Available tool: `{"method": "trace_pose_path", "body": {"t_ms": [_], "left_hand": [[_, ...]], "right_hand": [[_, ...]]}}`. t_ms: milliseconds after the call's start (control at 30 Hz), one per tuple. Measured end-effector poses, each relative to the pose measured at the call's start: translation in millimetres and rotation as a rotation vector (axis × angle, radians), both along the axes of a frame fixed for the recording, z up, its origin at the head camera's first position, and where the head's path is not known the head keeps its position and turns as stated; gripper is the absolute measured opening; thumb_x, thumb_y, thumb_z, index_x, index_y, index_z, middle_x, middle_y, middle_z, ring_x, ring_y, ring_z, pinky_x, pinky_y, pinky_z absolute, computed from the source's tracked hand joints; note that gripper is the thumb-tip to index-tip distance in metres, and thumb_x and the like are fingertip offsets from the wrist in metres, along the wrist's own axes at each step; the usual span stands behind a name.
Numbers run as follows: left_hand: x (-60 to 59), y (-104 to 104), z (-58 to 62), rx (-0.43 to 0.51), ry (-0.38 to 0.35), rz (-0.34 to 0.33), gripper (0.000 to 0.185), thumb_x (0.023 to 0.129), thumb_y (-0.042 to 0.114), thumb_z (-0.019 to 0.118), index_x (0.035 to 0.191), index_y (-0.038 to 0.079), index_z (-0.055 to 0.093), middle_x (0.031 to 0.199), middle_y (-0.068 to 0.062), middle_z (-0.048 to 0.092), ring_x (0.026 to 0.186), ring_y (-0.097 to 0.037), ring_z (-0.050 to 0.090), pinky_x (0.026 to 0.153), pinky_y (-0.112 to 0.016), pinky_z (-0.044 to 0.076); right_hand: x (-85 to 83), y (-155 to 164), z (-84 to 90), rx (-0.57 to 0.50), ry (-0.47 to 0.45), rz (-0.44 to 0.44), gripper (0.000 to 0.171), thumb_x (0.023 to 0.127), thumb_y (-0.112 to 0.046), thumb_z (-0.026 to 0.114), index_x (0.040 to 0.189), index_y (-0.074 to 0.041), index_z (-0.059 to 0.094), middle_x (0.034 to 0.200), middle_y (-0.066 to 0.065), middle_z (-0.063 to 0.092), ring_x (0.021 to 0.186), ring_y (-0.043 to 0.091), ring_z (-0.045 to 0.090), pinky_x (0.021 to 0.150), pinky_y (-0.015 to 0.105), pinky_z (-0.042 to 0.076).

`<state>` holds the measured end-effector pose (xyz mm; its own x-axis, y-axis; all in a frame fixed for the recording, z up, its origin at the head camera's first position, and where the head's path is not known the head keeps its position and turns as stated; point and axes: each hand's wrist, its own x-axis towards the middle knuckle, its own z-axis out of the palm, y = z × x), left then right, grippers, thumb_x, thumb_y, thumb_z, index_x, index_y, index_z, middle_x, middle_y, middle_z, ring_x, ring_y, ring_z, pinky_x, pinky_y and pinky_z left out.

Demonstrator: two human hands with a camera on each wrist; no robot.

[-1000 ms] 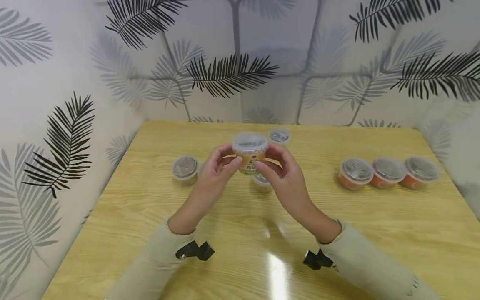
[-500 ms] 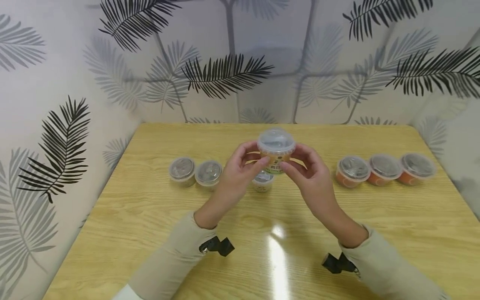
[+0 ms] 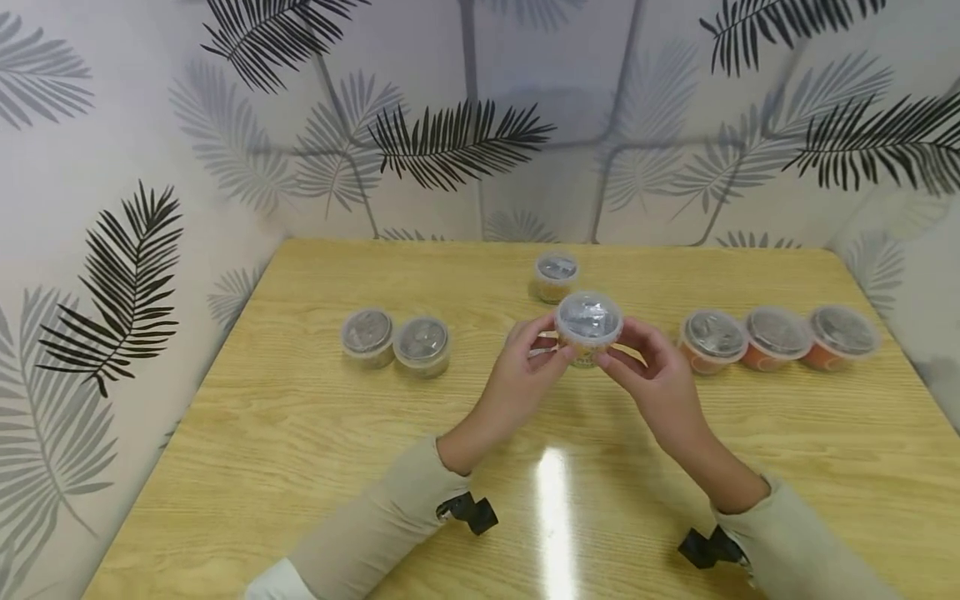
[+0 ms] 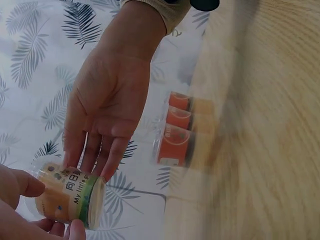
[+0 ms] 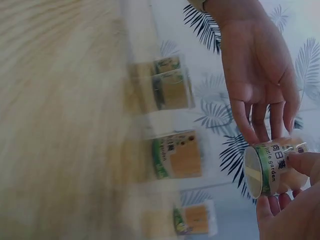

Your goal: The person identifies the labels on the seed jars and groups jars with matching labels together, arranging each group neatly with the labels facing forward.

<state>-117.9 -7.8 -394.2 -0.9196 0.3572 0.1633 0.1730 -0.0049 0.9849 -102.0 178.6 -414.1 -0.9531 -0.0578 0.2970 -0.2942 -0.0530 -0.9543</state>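
Both hands hold a lidded plastic cup [image 3: 588, 321] above the table, one hand at each side. Its label [image 4: 62, 192] is orange and green and reads "My little garden", and its lid is clear. My left hand [image 3: 517, 379] grips the left side with thumb in front and fingers behind. My right hand [image 3: 663, 392] grips the right side the same way. Just behind the held cup stands a smaller-looking lidded cup [image 3: 557, 277]. Another orange-and-green cup [image 5: 177, 156] shows in the right wrist view and is hidden behind my left hand in the head view.
Two lidded cups, a left one [image 3: 367, 337] and a right one [image 3: 422, 343], stand side by side at the left. Three red-orange cups [image 3: 712, 340] form a row at the right. The wooden table [image 3: 300, 492] meets a leaf-patterned wall covering [image 3: 540, 192] behind.
Both hands have carried the cup to the right, and it now sits lower in the head view with its lid turned more toward the camera. The back cup shows again.
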Motion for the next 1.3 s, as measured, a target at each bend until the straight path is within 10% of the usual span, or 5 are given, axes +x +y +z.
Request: {"method": "trace_pose_path", "body": {"t_ms": [633, 1300], "left_hand": [[11.0, 42, -62.4, -0.007, -0.122, 0.084, 0.062, 0.088, -0.003, 0.048, 0.144, 0.001, 0.022, 0.145, -0.009, 0.029, 0.133, -0.017, 0.03, 0.105, -0.03, 0.031], [15.1, 45, -75.0, -0.03, -0.174, 0.107, 0.07, 0.087, 0.003, 0.046, 0.149, 0.009, 0.013, 0.15, -0.003, 0.022, 0.113, -0.015, 0.044, 0.09, -0.027, 0.042]], "right_hand": [[-6.5, 14, -41.2, 0.049, -0.341, -0.08, 0.052, 0.089, -0.015, 0.064, 0.132, 0.006, 0.041, 0.125, 0.01, 0.05, 0.113, 0.014, 0.049, 0.088, 0.017, 0.045], [-15.8, -1, -56.1, -0.016, -0.441, -0.111, 0.048, 0.089, -0.003, 0.061, 0.13, 0.008, 0.038, 0.128, 0.018, 0.046, 0.11, 0.014, 0.05, 0.091, 0.018, 0.043]]}}
